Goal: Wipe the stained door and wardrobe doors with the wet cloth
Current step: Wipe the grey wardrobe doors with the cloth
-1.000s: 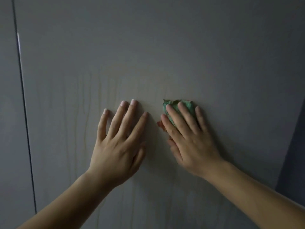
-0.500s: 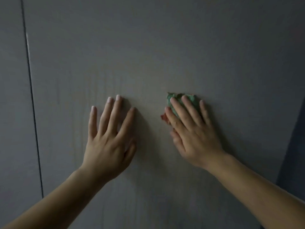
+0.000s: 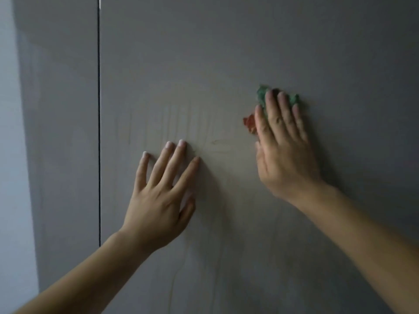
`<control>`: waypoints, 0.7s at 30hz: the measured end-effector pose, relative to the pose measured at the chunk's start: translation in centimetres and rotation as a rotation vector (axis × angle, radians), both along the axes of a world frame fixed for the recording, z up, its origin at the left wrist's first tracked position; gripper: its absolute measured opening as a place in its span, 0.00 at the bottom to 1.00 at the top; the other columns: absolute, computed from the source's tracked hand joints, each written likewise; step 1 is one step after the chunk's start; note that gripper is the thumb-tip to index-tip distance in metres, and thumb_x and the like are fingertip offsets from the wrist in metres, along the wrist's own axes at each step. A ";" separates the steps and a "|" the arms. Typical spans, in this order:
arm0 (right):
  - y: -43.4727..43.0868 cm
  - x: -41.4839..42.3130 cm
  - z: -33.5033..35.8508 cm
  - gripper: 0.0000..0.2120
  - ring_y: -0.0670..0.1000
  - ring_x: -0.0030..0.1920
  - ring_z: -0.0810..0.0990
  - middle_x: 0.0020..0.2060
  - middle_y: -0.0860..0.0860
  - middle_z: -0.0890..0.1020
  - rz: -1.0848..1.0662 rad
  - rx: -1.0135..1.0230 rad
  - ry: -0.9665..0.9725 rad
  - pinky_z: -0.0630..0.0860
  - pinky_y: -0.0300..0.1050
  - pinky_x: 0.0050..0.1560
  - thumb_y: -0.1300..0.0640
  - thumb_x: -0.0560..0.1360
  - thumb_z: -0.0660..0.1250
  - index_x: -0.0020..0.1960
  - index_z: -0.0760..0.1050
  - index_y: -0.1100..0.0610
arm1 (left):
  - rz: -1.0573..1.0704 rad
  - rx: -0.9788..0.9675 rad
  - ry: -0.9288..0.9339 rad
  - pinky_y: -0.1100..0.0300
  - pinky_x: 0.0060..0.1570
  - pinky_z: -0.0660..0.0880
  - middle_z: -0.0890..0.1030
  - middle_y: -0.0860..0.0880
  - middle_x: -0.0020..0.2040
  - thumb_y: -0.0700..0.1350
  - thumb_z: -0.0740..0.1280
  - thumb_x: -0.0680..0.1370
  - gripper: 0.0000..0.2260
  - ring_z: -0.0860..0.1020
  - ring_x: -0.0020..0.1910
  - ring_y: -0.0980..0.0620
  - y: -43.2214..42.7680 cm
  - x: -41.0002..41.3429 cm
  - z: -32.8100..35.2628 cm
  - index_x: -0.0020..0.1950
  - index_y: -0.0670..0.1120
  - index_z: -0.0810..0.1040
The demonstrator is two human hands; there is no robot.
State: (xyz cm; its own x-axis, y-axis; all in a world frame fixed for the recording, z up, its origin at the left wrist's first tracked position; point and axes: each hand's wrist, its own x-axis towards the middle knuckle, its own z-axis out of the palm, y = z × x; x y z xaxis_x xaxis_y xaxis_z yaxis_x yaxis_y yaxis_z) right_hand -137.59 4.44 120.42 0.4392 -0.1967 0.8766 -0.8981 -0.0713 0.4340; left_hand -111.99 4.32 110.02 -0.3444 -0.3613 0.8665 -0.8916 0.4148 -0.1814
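A grey wardrobe door [image 3: 226, 53] fills most of the view, with faint vertical streaks near its middle. My right hand [image 3: 283, 150] presses a bunched green and red cloth [image 3: 261, 96] flat against the door, fingers straight over it; only the cloth's edges show past my fingertips and forefinger. My left hand [image 3: 161, 196] rests flat on the same door, lower and to the left, fingers spread, holding nothing.
A dark vertical gap [image 3: 99, 132] separates this door from the neighbouring door panel [image 3: 63, 132] on the left. Beyond that panel a paler wall strip [image 3: 11, 155] runs along the left edge.
My right hand has slid the cloth up and to the right across the door. The view has shifted, so the door gap now sits further right. My left hand stays flat on the door.
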 end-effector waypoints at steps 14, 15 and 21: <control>-1.7 4.8 4.0 0.33 0.67 0.79 0.57 0.79 0.65 0.59 0.003 -0.061 -0.008 0.51 0.63 0.80 0.47 0.81 0.56 0.79 0.60 0.66 | 0.032 0.038 0.099 0.29 0.76 0.54 0.50 0.39 0.84 0.56 0.55 0.82 0.31 0.47 0.83 0.37 -0.8 6.0 -0.5 0.83 0.46 0.60; -2.0 5.8 5.5 0.34 0.68 0.79 0.56 0.79 0.66 0.59 0.001 -0.075 -0.100 0.51 0.64 0.79 0.46 0.81 0.56 0.79 0.60 0.66 | 0.030 0.037 0.101 0.28 0.76 0.54 0.51 0.39 0.84 0.56 0.56 0.82 0.31 0.47 0.83 0.37 -1.0 6.3 -0.5 0.83 0.46 0.60; -1.6 9.6 -3.0 0.36 0.66 0.80 0.53 0.80 0.64 0.57 -0.006 0.091 0.328 0.50 0.63 0.80 0.45 0.79 0.58 0.80 0.58 0.66 | -0.008 0.027 0.102 0.29 0.76 0.55 0.51 0.38 0.84 0.57 0.57 0.81 0.31 0.48 0.83 0.37 -1.5 7.5 -1.9 0.83 0.45 0.60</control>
